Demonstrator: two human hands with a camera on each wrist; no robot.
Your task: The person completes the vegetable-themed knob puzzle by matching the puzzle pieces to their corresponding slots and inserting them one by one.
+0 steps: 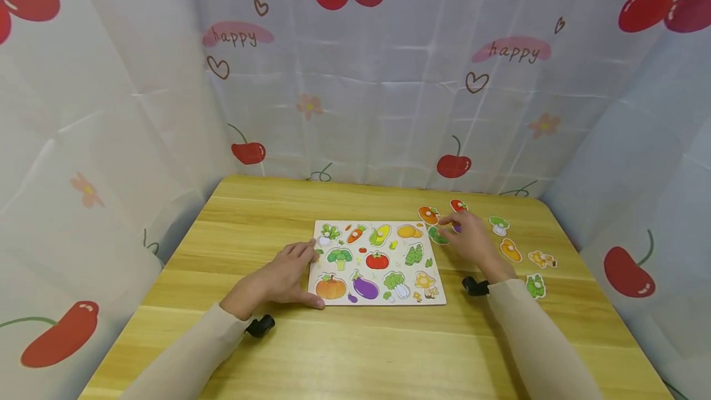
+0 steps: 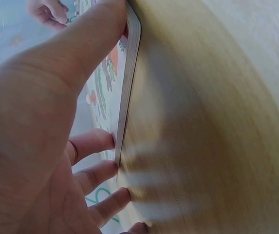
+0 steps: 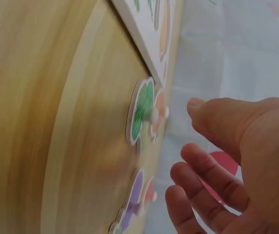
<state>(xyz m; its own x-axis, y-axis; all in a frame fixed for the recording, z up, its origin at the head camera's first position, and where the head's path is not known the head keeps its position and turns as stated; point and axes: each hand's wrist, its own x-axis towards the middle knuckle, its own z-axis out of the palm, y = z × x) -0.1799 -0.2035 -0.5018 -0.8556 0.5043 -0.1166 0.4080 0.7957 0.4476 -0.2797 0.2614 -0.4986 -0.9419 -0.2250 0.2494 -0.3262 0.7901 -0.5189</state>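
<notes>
A puzzle board (image 1: 355,250) with vegetable pictures lies flat on the table. My left hand (image 1: 286,273) rests at its left side, thumb on the front-left corner and straight fingertips along the edge, as the left wrist view shows too. Past the board's right side, my right hand (image 1: 469,241) hovers over loose knobbed pieces, fingers apart and nothing between them. Under and around it lie a green piece (image 3: 141,109), a purple eggplant piece (image 3: 133,195), an orange pumpkin piece (image 1: 428,215) and a red tomato piece (image 1: 458,205). The hand partly covers the eggplant piece in the head view.
Right of my right hand lie more pieces: a leafy cabbage piece (image 1: 499,225), an orange potato piece (image 1: 510,250), a mushroom piece (image 1: 541,258) and a green piece (image 1: 536,286). A cherry-print curtain (image 1: 355,122) surrounds the wooden table (image 1: 355,350) behind and at both sides.
</notes>
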